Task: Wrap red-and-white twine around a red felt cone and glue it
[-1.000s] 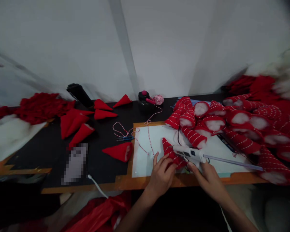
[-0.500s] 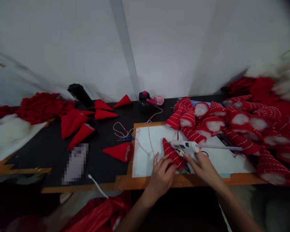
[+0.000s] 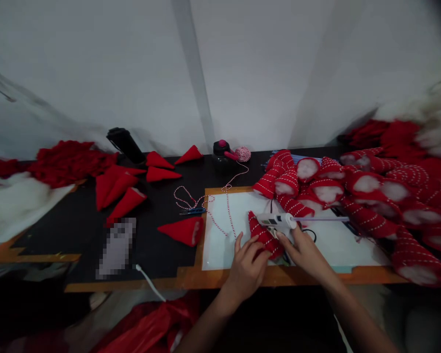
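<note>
1. Striped red felt cone [image 3: 263, 237]: by the look soft, light and floppy (no stiff wall to trust), so a gentle hold around its body seems best, away from the narrow tip and the white-stuffed end.
2. Position: flat on a white board [image 3: 338, 247] on the table [image 3: 150, 240], tip toward 11 o'clock, between the two hands.
3. Left hand [image 3: 247, 267]: fingers spread and laid over the cone's near side at about 1 o'clock from the palm, pressing it down.
4. Right hand [image 3: 306, 255]: curled closed around a hot glue gun [image 3: 275, 220], just beside the cone at about 10 o'clock, with a long glue stick [image 3: 321, 219] running out toward 3 o'clock (nozzle contact impossible to tell from this view).
5. Nearby: a heap of stuffed striped cones [image 3: 308, 181] at 1 o'clock, a plain red felt cone [image 3: 182, 231] at 9 o'clock, and loose red-and-white twine [image 3: 228, 211] at 11 o'clock.
</note>
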A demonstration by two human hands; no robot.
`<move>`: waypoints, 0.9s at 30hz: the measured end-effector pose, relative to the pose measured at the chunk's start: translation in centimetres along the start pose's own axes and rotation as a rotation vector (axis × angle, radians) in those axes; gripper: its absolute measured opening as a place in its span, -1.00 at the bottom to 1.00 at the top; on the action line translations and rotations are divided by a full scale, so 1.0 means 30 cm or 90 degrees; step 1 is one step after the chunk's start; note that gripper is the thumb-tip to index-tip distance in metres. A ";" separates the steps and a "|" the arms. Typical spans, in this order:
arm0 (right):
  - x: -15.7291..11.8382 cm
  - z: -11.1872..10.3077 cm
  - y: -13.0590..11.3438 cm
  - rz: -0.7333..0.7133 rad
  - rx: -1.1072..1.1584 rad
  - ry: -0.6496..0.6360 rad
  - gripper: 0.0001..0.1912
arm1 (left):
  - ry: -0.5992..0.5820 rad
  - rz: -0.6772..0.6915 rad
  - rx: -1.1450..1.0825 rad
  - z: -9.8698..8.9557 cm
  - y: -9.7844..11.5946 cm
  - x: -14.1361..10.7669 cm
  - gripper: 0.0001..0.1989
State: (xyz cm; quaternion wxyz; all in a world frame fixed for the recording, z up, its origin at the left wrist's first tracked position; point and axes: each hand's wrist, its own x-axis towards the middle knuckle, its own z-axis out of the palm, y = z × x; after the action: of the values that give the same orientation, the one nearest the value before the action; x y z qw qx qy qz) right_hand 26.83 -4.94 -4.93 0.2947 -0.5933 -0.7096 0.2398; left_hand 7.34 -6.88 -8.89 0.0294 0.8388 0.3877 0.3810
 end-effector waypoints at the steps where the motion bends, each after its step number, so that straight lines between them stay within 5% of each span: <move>1: -0.001 -0.003 0.001 0.000 0.007 0.005 -0.55 | -0.002 0.000 -0.001 0.000 0.000 0.000 -0.80; 12: 0.003 -0.023 -0.001 0.022 0.066 0.024 -0.61 | 0.002 0.002 -0.010 -0.001 0.002 -0.004 -0.80; 18: -0.059 -0.095 0.086 0.216 0.188 0.171 -0.46 | 0.008 -0.029 -0.020 -0.021 -0.006 -0.004 -0.80; 23: -0.160 -0.118 0.193 0.358 0.393 0.073 -0.51 | 0.020 -0.055 -0.043 -0.038 -0.009 -0.005 -0.81; 27: -0.207 -0.099 0.252 0.358 0.366 0.063 -0.53 | 0.022 -0.071 -0.062 -0.035 -0.005 -0.009 -0.81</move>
State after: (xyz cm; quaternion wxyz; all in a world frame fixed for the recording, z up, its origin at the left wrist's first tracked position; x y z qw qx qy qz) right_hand 34.96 -9.70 -8.87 0.4052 -0.6688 -0.4087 0.4707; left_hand 6.46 -7.21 -8.36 0.0844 0.8068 0.4155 0.4113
